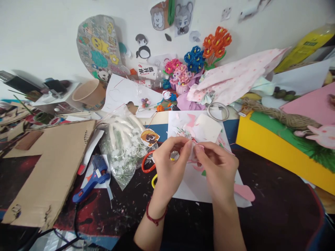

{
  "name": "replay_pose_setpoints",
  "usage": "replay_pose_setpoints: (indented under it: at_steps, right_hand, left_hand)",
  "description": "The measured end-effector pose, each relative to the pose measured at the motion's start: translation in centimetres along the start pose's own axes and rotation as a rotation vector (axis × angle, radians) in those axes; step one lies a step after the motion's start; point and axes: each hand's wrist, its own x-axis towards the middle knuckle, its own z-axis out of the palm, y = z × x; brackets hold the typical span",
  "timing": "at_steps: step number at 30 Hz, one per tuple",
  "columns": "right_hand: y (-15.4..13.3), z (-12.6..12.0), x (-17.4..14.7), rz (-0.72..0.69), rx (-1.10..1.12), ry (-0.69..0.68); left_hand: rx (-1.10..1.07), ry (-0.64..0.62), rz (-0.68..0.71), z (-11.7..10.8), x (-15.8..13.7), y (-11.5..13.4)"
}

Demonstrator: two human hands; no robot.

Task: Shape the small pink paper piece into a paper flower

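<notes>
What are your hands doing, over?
Left hand, right hand: pinching a small pale piece together. White paper sheet underneath. Red scissors handle beside left hand, apparently not blocking.

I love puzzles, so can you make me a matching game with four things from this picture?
1. glue gun
2. small pale piece
3. cardboard
4. bracelet

A. around the left wrist
B. mostly blue
C. pinched between the left hand and right hand
D. brown, at the picture's left

Pairs: 1-B, 2-C, 3-D, 4-A
</notes>
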Motion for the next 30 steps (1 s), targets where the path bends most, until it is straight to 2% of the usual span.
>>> replay_pose_setpoints:
  at_steps: [14, 22, 30]
  right_hand:
    - [0.12, -0.05, 0.19, -0.003, 0.054, 0.012]
    - [0.00, -0.03, -0.04, -0.058, 0.025, -0.018]
    - [0.06, 0.06, 0.22, -0.052, 0.019, -0.021]
  left_hand:
    - [-0.133, -0.086, -0.083, -0.08, 0.20, 0.07]
    - [-0.107, -0.048, -0.073, 0.21, 0.17, -0.09]
    - [-0.103, -0.058, -0.080, 0.08, 0.11, -0.15]
